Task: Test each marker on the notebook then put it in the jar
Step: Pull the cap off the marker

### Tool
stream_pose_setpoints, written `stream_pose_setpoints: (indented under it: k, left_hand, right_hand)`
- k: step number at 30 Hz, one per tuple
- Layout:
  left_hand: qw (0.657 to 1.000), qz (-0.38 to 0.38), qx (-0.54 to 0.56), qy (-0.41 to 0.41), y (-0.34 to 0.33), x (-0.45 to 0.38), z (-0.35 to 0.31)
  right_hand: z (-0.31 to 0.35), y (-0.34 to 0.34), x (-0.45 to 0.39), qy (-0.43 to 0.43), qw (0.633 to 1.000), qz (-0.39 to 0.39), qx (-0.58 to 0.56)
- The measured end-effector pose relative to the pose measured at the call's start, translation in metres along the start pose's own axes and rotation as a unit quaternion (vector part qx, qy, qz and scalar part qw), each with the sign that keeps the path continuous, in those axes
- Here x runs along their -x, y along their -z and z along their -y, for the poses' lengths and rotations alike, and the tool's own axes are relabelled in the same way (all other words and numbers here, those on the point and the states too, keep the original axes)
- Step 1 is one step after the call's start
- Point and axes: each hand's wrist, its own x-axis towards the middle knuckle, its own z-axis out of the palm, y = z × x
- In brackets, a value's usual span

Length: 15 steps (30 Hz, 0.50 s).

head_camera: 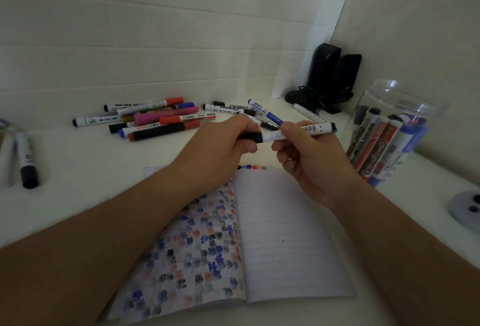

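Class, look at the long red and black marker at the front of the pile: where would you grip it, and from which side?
Pinch the black barrel of the red and black marker at mid-length, coming from above and the near side. It lies flat at the pile's front edge, its near flank bare, with other markers crowded behind it.

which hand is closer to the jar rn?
Right. The right hand, holding the marker, sits just left of the jar; the left hand grips the marker's cap end, farther left.

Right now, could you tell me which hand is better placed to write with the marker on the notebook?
Probably the right hand: it pinches the marker by its white barrel above the notebook's lined page, while the left hand grips only the black cap end.
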Motion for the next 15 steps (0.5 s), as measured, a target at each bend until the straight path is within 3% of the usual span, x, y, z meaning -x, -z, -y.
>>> stream_pose_setpoints:
  k: [6, 10, 13, 15]
  left_hand:
    - [0.998, -0.021, -0.033, -0.048, 0.003, -0.003, -0.004]
    - [0.999, 0.010, 0.003, -0.043, 0.004, -0.001, 0.007]
    - [0.997, 0.064, -0.005, -0.036, 0.001, 0.005, 0.014]
    - [0.997, 0.076, -0.003, -0.023, 0.001, 0.006, 0.016]
  right_hand:
    - [0.007, -0.005, 0.005, -0.008, 1.000, 0.014, -0.015]
    - [0.016, -0.012, 0.012, 0.054, 0.991, -0.007, 0.121]
    - [0.042, -0.012, 0.023, 0.158, 0.945, -0.048, 0.284]
    - [0.075, 0.000, 0.035, 0.243, 0.905, -0.107, 0.332]
